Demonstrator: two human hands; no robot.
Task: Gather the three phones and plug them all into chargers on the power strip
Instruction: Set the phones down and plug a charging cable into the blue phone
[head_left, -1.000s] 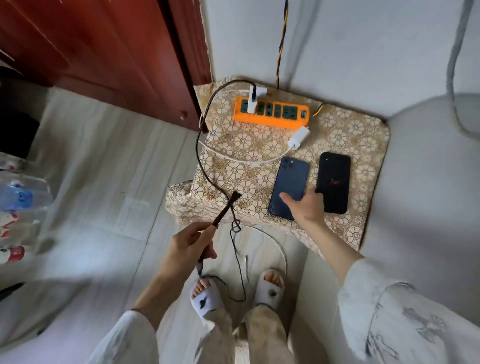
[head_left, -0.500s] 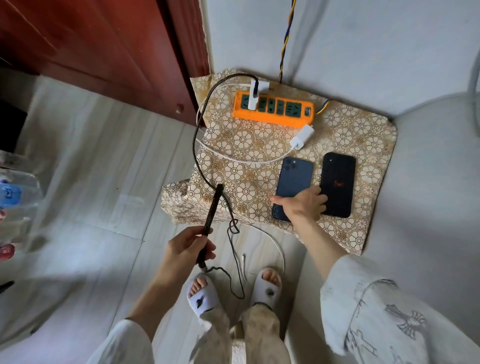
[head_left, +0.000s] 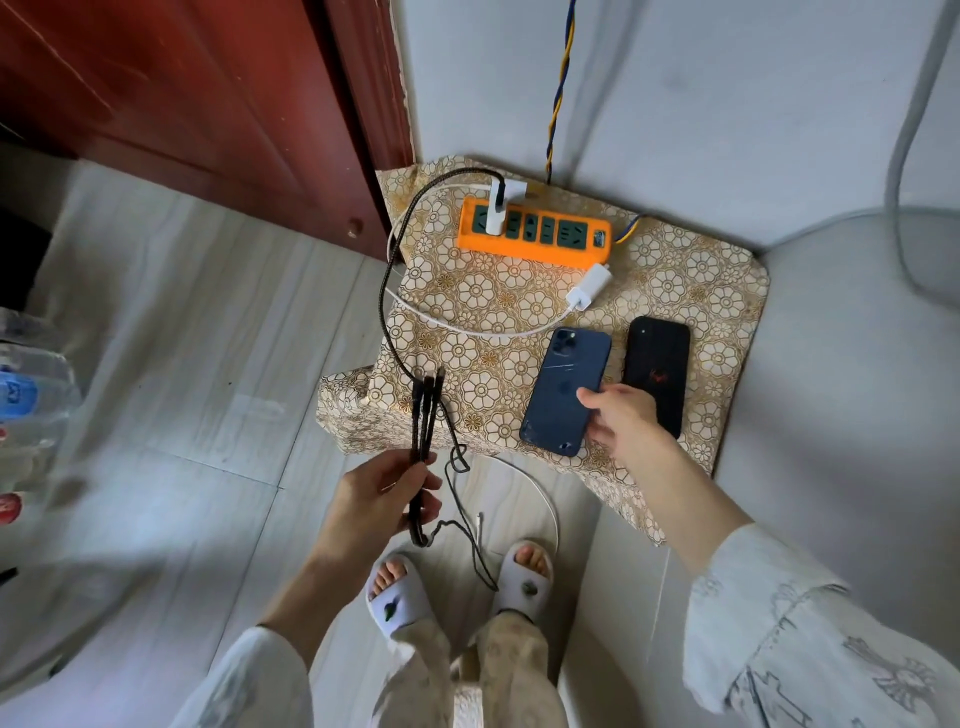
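Head view: left hand (head_left: 379, 499) grips black cable (head_left: 423, 415) upright; right hand (head_left: 621, 421) outstretched, fingers on blue phone (head_left: 563, 389).

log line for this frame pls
left hand: grips black multi-head cable | right hand: on blue phone | black phone: unplugged | power strip: one charger in

Surface (head_left: 675, 270): low, draped in floral gold cloth, against wall. On it: orange power strip (head_left: 535, 235) at back; loose white charger (head_left: 588, 287) just in front; blue phone (head_left: 563, 387) and black phone (head_left: 657, 366) side by side, face down, near front edge.
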